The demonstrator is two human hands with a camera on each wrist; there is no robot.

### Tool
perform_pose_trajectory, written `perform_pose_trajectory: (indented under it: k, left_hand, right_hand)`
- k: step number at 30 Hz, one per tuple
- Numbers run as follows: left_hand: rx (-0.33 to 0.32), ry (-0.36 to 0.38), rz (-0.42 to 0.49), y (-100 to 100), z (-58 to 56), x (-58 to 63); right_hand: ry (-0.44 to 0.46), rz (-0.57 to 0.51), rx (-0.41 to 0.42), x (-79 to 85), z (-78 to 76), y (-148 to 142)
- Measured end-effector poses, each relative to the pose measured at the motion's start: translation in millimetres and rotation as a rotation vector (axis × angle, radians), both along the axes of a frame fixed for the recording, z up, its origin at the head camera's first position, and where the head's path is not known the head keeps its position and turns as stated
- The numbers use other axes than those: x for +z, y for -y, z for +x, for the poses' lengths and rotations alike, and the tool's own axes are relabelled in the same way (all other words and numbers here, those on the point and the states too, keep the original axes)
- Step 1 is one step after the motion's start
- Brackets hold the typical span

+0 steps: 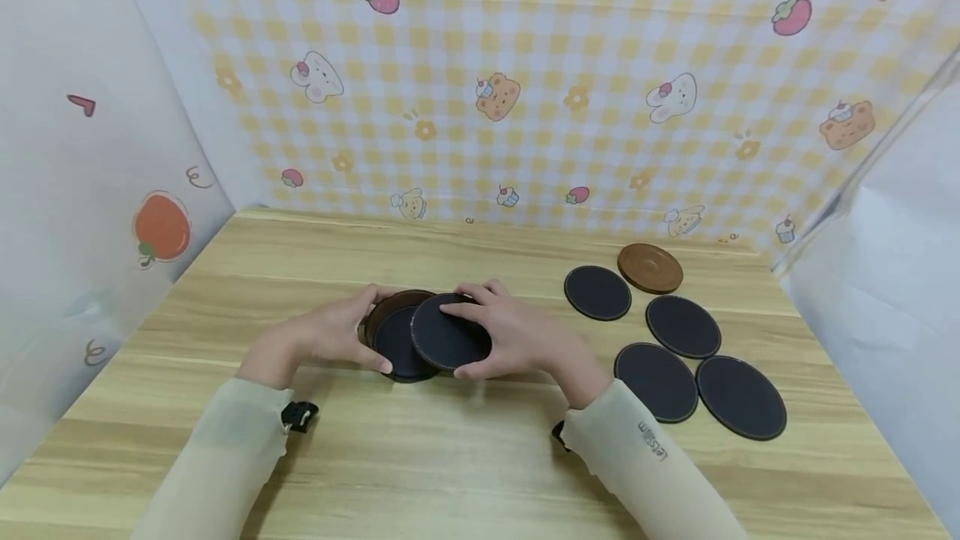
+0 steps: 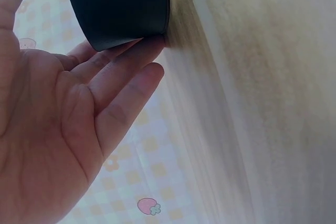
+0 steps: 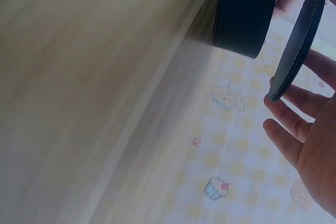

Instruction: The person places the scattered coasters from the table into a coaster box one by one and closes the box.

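Observation:
My left hand (image 1: 337, 332) grips the side of a round black coaster holder (image 1: 382, 312) with a brown inner wall, its thumb at the near side and its fingers behind. In the left wrist view the fingers curve along the holder's black outer wall (image 2: 121, 9). A dark round surface shows inside; whether it is a coaster or the floor, I cannot tell. My right hand (image 1: 517, 336) holds a black round coaster (image 1: 446, 336) with stitched edging by its rim. This coaster hangs tilted over the holder's right side, and the right wrist view shows it apart from the holder's wall (image 3: 247, 14).
Several black coasters lie flat on the right of the wooden table (image 1: 450, 457), among them one coaster (image 1: 597, 292) nearest the holder. Behind them is a brown round disc (image 1: 650, 267), perhaps a lid. A checked cloth (image 1: 465, 148) covers the back wall.

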State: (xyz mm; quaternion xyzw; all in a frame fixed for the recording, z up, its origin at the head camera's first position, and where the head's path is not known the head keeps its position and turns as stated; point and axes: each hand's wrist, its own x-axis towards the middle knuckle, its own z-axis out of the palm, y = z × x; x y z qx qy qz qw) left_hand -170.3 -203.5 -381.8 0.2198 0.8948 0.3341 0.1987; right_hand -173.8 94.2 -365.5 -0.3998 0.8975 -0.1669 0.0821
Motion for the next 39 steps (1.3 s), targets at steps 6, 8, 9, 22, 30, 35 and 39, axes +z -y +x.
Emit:
perform_pose_trajectory:
  k: [6, 8, 9, 22, 30, 35, 39]
  left_hand:
    - [-0.013, 0.019, 0.031, -0.6, 0.7, -2.1]
    - [-0.016, 0.017, 0.035, -0.8, 1.2, -2.6]
    - [-0.017, 0.016, 0.036, -0.9, 1.5, -2.7]
    - [-0.027, 0.014, 0.036, -2.2, -1.5, -2.6]
    - [-0.036, 0.025, 0.025, -2.7, -4.7, 1.0]
    - [-0.024, 0.021, 0.024, -1.1, -5.7, 2.7]
    - [-0.023, 0.010, 0.009, 0.3, -5.9, 0.6]
  right_hand:
    - [0.000, 0.000, 0.014, -0.2, -3.3, 15.2]
    - [-0.003, 0.002, 0.018, -0.7, -4.2, 19.9]
    - [-0.007, 0.005, 0.019, -1.0, -4.6, 22.1]
    - [-0.031, 0.037, 0.036, -5.1, -9.6, 40.6]
    - [-0.045, 0.084, 0.039, -3.5, -14.5, 48.5]
    - [-0.079, 0.097, 0.055, -5.5, -16.4, 54.4]
    - [-0.101, 0.106, 0.066, -8.1, -16.8, 58.1]
